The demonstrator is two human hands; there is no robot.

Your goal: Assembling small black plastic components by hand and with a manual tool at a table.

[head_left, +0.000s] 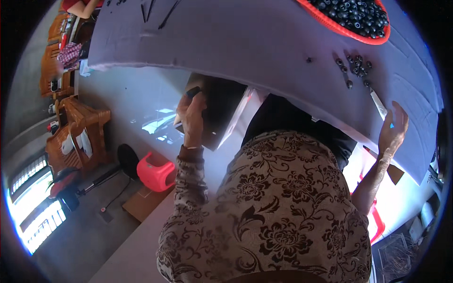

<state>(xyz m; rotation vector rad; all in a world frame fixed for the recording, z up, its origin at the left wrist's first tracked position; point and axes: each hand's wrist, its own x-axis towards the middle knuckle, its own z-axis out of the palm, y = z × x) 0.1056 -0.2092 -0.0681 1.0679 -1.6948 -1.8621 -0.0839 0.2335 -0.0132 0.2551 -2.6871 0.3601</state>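
Note:
My left hand (191, 115) is closed on a small black piece (193, 91), beyond the near edge of the table and above a dark open box (222, 101). Its exact kind does not show. On the right, over the cloth, my right hand (394, 129) has its thumb and fingers around the near end of a slim, pale knife-like tool (378, 104). The handle is mostly hidden by the hand. Its narrow tip points away from me, beside several small dark round parts (359, 67) scattered on the cloth.
A red basket (325, 21) heaped with black round parts stands at the far right of the cloth-covered table (226, 42). Thin dark strips (167, 16) lie far left. Down left are a red plastic stool (155, 172), wooden chairs (78, 127) and a person's arm (85, 8) beyond.

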